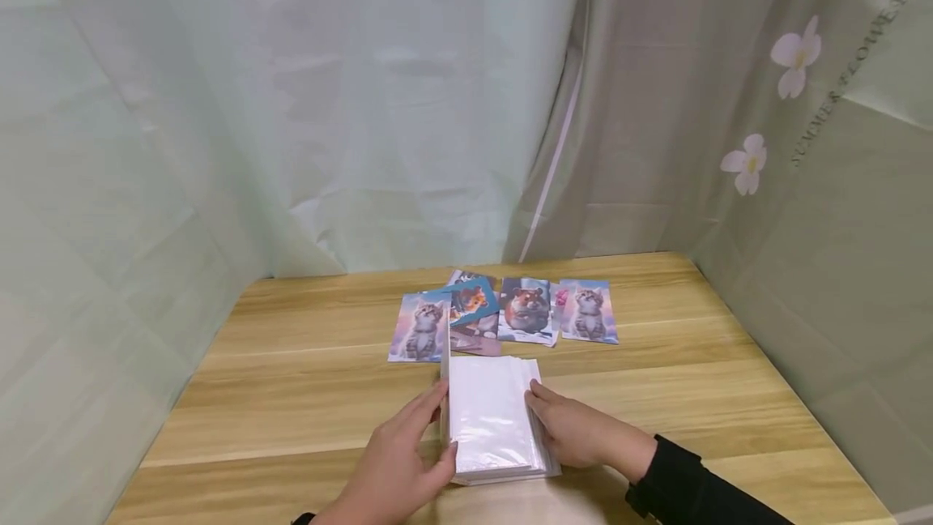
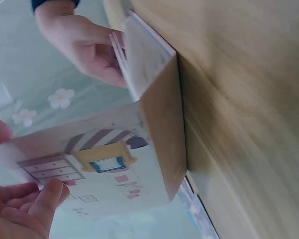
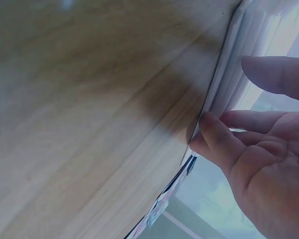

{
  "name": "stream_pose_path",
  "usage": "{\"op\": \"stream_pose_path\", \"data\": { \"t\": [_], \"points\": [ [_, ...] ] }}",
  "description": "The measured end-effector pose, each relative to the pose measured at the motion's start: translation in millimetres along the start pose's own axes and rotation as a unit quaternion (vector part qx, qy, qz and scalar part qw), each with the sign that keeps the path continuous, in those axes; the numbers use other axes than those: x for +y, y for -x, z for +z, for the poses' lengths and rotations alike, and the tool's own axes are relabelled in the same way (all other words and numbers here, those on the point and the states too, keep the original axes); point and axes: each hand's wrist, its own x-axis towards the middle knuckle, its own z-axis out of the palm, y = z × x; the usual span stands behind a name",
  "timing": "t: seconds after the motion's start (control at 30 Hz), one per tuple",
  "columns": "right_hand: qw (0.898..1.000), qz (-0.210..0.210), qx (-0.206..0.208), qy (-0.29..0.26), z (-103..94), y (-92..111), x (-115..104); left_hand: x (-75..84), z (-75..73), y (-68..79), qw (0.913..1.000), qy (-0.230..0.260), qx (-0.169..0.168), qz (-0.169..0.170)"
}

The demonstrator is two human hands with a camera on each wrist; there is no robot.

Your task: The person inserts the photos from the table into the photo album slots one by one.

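A thick photo album (image 1: 492,416) with clear-sleeved white pages lies opened on the table. Its front cover (image 2: 109,164), printed with a striped awning and drawers, stands upright on the left side. My left hand (image 1: 397,456) holds this cover by its free edge; in the left wrist view, fingers (image 2: 49,199) lie against its printed face. On the other side, my right hand (image 1: 579,428) grips the right edge of the page stack, with the thumb near the top and fingertips (image 3: 209,129) low by the back cover. Part of the left hand is cut off in its wrist view.
Behind the album, several animal picture cards lie on the wooden table (image 1: 291,395), some overlapping: a kitten card (image 1: 419,329) at left, a hamster card (image 1: 526,310) mid-row, another kitten card (image 1: 588,312) at right. Fabric curtains (image 1: 408,104) enclose the back and sides.
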Motion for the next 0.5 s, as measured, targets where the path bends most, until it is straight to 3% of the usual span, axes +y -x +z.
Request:
{"op": "stream_pose_path", "data": {
  "t": [0.1,0.2,0.37,0.5],
  "points": [
    [1.0,-0.001,-0.003,0.005,-2.7,1,-1,-1.9,-8.7,4.2,0.9961,0.078,0.017,-0.038],
    [1.0,0.001,-0.003,0.013,-4.0,1,-1,-4.6,-19.6,6.7,0.9926,0.104,0.034,-0.054],
    [1.0,0.001,-0.005,0.008,-3.5,0,-1,-9.5,-40.3,14.6,0.9944,0.055,0.039,-0.082],
    [1.0,0.001,-0.008,0.004,-2.6,-1,-2,-18.3,-52.0,24.9,0.9969,-0.01,0.034,-0.07]
  ]
}}
